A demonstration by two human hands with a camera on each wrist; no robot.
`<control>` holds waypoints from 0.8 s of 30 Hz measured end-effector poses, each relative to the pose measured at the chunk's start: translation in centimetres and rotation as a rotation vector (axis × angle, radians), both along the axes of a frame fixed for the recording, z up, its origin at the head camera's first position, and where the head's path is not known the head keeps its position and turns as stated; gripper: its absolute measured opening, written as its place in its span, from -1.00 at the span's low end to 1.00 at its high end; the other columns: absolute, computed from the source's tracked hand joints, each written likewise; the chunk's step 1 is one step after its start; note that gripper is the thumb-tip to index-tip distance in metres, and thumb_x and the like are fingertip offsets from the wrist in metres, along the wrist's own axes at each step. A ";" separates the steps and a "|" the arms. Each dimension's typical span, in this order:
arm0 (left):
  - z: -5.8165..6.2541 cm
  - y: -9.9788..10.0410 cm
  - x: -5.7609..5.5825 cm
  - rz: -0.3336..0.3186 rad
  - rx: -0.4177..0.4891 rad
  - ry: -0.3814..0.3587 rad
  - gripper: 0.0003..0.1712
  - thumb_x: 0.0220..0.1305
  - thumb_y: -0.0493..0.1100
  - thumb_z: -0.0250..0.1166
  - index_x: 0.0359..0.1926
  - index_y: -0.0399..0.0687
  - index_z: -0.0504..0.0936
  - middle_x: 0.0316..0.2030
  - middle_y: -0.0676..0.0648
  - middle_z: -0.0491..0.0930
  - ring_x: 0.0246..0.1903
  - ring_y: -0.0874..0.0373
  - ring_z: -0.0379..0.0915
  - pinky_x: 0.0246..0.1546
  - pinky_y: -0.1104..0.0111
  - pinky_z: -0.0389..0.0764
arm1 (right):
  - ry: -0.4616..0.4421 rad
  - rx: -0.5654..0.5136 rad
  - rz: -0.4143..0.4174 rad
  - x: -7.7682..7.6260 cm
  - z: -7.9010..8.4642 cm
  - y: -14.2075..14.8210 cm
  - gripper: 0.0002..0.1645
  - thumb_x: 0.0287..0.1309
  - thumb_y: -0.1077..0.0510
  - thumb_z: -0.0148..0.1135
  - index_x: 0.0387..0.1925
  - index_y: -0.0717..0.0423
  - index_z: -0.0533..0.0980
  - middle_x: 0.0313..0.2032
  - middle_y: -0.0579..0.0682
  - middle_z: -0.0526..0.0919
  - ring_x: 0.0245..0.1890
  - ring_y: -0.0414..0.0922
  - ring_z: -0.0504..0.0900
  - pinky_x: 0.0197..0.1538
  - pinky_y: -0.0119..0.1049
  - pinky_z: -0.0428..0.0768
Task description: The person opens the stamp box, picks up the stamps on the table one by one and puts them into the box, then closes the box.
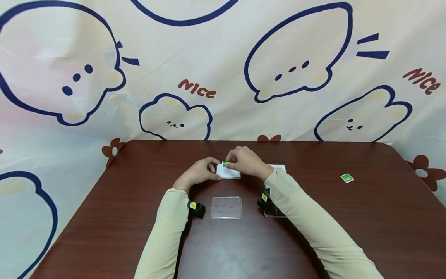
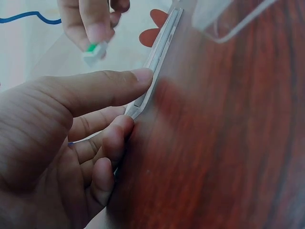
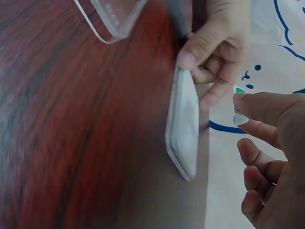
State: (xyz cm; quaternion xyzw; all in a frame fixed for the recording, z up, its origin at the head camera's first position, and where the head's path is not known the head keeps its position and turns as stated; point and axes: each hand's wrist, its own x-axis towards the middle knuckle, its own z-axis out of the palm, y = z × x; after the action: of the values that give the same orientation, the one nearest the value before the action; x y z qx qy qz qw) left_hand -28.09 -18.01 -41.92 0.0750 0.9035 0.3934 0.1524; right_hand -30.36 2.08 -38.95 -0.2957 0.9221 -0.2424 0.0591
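A flat white rectangular piece (image 1: 228,173), seated in a shallow clear plastic tray, is at the far middle of the table. My left hand (image 1: 202,170) holds it by its left end, the thumb on the near edge in the left wrist view and the other fingers curled behind. Just above it, my right hand (image 1: 248,162) pinches a small green-and-white square (image 1: 224,164) between thumb and forefinger. In the right wrist view the square (image 3: 239,119) is apart from the white piece (image 3: 185,124), and the other fingers are curled loosely. Its face is mostly hidden by the fingertips.
A clear plastic lid or tray (image 1: 226,208) lies nearer me. Another clear-edged piece (image 1: 275,213) is partly under the right forearm, and a second white piece (image 1: 280,167) shows behind the right wrist. A green-and-white square (image 1: 347,178) lies at the right on the brown table (image 1: 139,217).
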 end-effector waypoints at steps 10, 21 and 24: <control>-0.2 0.0 -0.1 0.000 0.025 0.001 -0.41 0.05 -0.17 0.47 0.13 -0.07 0.50 -0.35 -0.05 0.45 -0.38 0.12 0.33 -0.38 0.39 0.36 | -0.010 0.038 -0.010 -0.3 -1.2 -1.1 -0.80 0.19 0.06 0.29 -0.20 0.05 0.67 -0.26 -0.02 0.65 -0.34 -0.14 0.50 -0.32 -0.35 0.45; -0.2 0.0 0.0 -0.009 0.015 -0.005 -0.41 0.07 -0.17 0.46 0.15 -0.07 0.49 -0.34 -0.06 0.46 -0.40 0.12 0.33 -0.40 0.39 0.37 | 0.008 0.126 -0.012 0.0 -2.0 -1.7 -0.72 0.21 0.01 0.28 -0.10 0.04 0.64 -0.11 0.03 0.63 -0.12 0.00 0.51 -0.09 -0.14 0.50; -0.1 -0.1 -0.1 -0.007 0.011 -0.002 -0.42 0.07 -0.17 0.46 0.14 -0.07 0.49 -0.34 -0.06 0.46 -0.40 0.12 0.33 -0.40 0.39 0.37 | 0.002 0.131 -0.009 -0.1 -2.0 -1.7 -0.69 0.20 0.00 0.29 -0.08 0.04 0.63 -0.09 0.04 0.62 -0.10 0.01 0.49 -0.07 -0.13 0.48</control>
State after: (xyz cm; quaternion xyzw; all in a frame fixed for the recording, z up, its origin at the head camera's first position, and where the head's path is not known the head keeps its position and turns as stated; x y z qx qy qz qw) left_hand -28.15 -18.07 -42.03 0.0785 0.9008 0.3981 0.1544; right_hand -30.41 0.39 -40.93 -0.2873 0.9374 -0.1814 0.0761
